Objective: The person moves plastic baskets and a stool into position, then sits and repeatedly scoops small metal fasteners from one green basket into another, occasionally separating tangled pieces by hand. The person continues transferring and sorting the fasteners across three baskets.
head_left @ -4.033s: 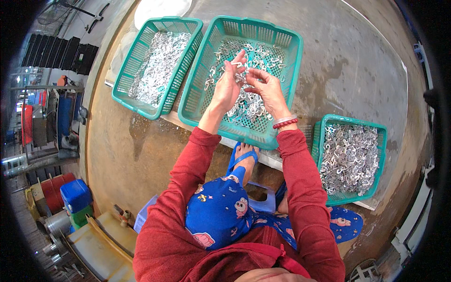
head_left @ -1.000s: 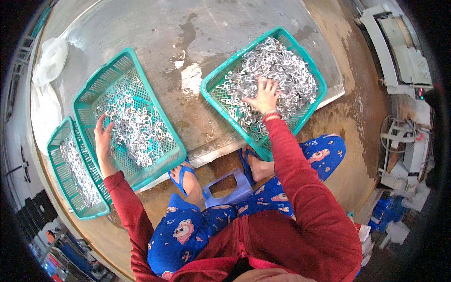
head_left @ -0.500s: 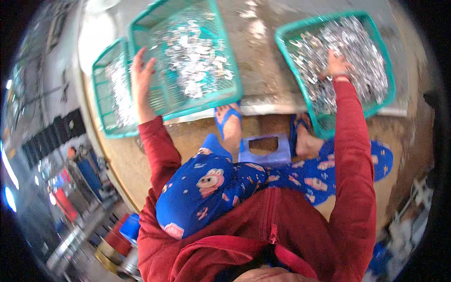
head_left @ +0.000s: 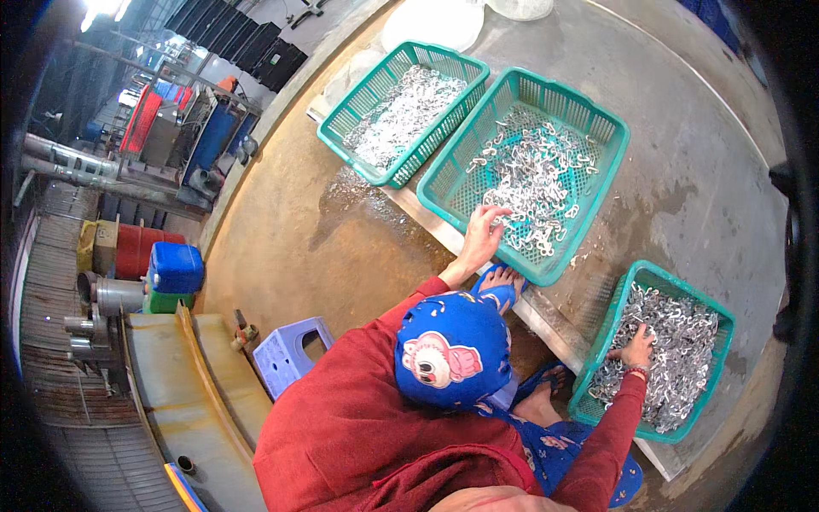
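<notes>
Over the near rim of the middle green plastic basket (head_left: 610, 183), my left hand (head_left: 483, 235) is held with curved fingers and the thumb a little apart. Its fingertips are close to a heap of small silvery S-shaped metal hooks (head_left: 533, 188); nothing shows in its grasp. My right hand (head_left: 636, 350) lies on the hooks (head_left: 682, 341) inside the right-hand green basket (head_left: 725, 341). Its thumb points away from the bent fingers, whose tips partly disappear among the pieces. That basket is much fuller than the middle one.
A third green basket (head_left: 341, 149) with more hooks stands at the far left. White round covers (head_left: 435, 26) lie behind it. Left of me are a purple plastic stool (head_left: 290, 354), a blue canister (head_left: 177, 267) and a red drum (head_left: 141, 252). The floor is wet in places.
The view has swung left, so the baskets appear further right. My left hand has moved from the left basket edge to the middle basket's near rim. My right hand stays in the right-hand basket.
</notes>
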Motion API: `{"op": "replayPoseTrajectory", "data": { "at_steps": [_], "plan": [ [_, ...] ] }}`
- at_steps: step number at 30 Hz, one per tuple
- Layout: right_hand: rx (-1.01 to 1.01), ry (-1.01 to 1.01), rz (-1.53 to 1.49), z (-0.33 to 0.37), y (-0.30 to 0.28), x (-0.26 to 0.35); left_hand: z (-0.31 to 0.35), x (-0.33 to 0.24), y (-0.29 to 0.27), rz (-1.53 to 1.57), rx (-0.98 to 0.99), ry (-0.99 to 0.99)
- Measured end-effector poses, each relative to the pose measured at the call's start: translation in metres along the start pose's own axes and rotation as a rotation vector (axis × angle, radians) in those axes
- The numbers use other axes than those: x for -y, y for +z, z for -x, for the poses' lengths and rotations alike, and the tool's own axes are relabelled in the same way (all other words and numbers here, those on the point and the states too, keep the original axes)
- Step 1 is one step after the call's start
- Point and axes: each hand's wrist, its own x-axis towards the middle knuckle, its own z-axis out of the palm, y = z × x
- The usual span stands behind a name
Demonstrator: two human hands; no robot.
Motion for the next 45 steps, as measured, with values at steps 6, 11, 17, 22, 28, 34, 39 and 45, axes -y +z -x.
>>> {"op": "replayPoseTrajectory", "data": {
  "at_steps": [6,11,17,22,28,34,39,45],
  "plan": [
    [-0.259,-0.166,-0.042,0.04,0.03,-0.001,-0.032,0.001,-0.001,-0.137,-0.081,0.098],
    [-0.463,-0.085,-0.082,0.068,0.042,0.012,-0.012,0.027,-0.014,0.23,0.046,-0.11],
    [-0.163,0.124,-1.567,0.081,-0.02,-0.04,-0.014,0.033,-0.027,0.619,0.01,-0.346],
    [-0.085,0.161,-1.738,0.109,-0.073,-0.084,-0.04,0.013,-0.028,0.698,-0.008,-0.312],
    [-0.166,-0.022,-1.689,0.135,-0.167,-0.096,-0.082,-0.045,-0.008,0.735,0.152,-0.244],
    [-0.111,-0.336,-1.668,0.134,-0.266,-0.053,-0.114,-0.119,0.001,0.879,0.493,-0.214],
    [-0.026,-0.674,-1.746,0.126,-0.337,0.06,-0.141,-0.173,0.004,1.232,0.918,-0.346],
    [0.338,-0.745,-1.762,0.105,-0.327,0.24,-0.171,-0.166,-0.027,1.479,1.001,-0.182]
  ]
}}
